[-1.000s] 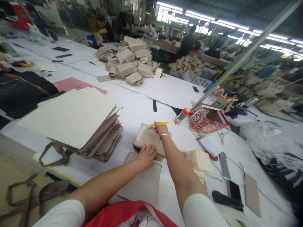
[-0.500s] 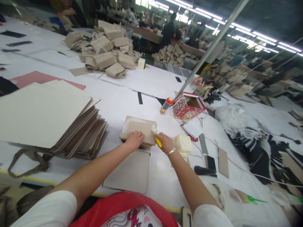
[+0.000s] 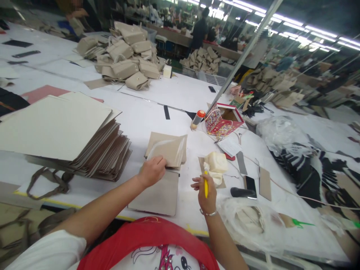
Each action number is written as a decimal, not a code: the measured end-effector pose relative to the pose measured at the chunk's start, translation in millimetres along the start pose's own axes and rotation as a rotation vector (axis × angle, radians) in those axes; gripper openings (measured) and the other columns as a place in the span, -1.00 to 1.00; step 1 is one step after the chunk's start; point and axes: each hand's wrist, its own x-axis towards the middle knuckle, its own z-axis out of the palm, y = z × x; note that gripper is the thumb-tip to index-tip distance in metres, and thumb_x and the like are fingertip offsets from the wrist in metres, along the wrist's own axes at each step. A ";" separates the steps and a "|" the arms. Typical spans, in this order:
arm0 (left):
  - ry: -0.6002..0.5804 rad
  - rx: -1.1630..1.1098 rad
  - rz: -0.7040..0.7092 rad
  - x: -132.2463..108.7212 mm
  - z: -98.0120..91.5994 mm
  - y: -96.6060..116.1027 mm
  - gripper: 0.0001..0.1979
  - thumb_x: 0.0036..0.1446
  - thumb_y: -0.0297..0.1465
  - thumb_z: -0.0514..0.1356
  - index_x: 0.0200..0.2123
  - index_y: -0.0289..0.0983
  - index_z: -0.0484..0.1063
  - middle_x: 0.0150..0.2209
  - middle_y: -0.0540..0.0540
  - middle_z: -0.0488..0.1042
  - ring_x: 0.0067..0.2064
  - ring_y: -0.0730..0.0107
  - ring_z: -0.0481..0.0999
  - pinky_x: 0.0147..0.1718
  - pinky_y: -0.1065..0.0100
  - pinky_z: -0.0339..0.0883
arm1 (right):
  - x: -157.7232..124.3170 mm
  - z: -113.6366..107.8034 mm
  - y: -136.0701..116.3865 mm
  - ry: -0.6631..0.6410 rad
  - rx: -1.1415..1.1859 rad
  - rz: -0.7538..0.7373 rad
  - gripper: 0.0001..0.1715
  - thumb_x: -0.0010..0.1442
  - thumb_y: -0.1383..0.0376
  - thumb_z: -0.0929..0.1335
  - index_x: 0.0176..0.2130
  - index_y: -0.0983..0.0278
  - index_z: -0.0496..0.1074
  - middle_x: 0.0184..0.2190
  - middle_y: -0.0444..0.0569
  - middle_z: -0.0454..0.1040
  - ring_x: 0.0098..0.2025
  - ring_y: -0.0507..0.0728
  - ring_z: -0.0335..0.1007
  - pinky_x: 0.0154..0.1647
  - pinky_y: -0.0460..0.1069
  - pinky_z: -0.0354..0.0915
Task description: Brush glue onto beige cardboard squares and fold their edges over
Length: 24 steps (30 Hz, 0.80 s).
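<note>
My left hand (image 3: 153, 170) pinches the near left corner of the top beige panel (image 3: 170, 148), which has whitish smears along its edges and is partly lifted off the stack. Below the stack, a larger flat beige board (image 3: 157, 197) lies close to my left wrist. My right hand (image 3: 207, 193) is closed around a yellow-handled brush (image 3: 206, 183) with white paste on its bristles. The brush tip is beside a cream-coloured block-like container (image 3: 216, 162); whether they touch I cannot tell.
Left stands a tall stack of large boards (image 3: 56, 127). Beige bag pieces (image 3: 126, 56) are heaped at the back. A red-capped bottle (image 3: 198, 119), a patterned paper bag (image 3: 223, 122) and a metal pole (image 3: 242, 60) stand beyond. Right are a phone (image 3: 250, 186) and a plastic bag (image 3: 253, 221).
My left hand has moved to the panel's near corner and raised it. My right hand has carried the brush off the stack, right and toward me, to the cream container.
</note>
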 end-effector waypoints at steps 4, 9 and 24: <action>0.175 -0.540 -0.430 -43.8 -18.5 14.6 -0.82 -0.01 -0.35 0.13 -0.32 -0.31 0.40 -0.36 -0.11 0.45 -0.31 0.33 0.44 -0.31 0.35 0.37 | -4.4 40.2 1.4 -0.075 -0.041 0.103 -0.70 0.22 0.05 0.18 -0.23 0.23 0.13 -0.37 -0.04 0.47 -0.43 0.06 0.46 -0.49 -0.08 0.33; 0.132 -1.191 -0.794 -80.6 -6.1 18.9 -0.64 -0.14 -0.25 0.25 -0.29 -0.39 0.42 -0.37 -0.13 0.51 -0.35 0.26 0.49 -0.36 0.29 0.43 | -19.0 68.3 9.5 -0.114 -0.194 0.067 -0.76 0.17 0.12 0.23 -0.24 0.21 0.14 -0.51 -0.13 0.38 -0.48 0.08 0.38 -0.45 -0.05 0.27; 0.026 -0.734 -1.005 -170.1 67.9 -74.2 -0.72 -0.06 -0.19 0.16 -0.48 -0.31 0.46 -0.49 -0.04 0.48 -0.40 0.38 0.42 -0.40 0.43 0.27 | -49.7 60.5 81.8 -0.252 -0.463 0.038 -0.67 0.18 0.04 0.15 -0.28 0.25 0.21 -0.45 -0.04 0.41 -0.52 0.09 0.31 -0.49 -0.05 0.15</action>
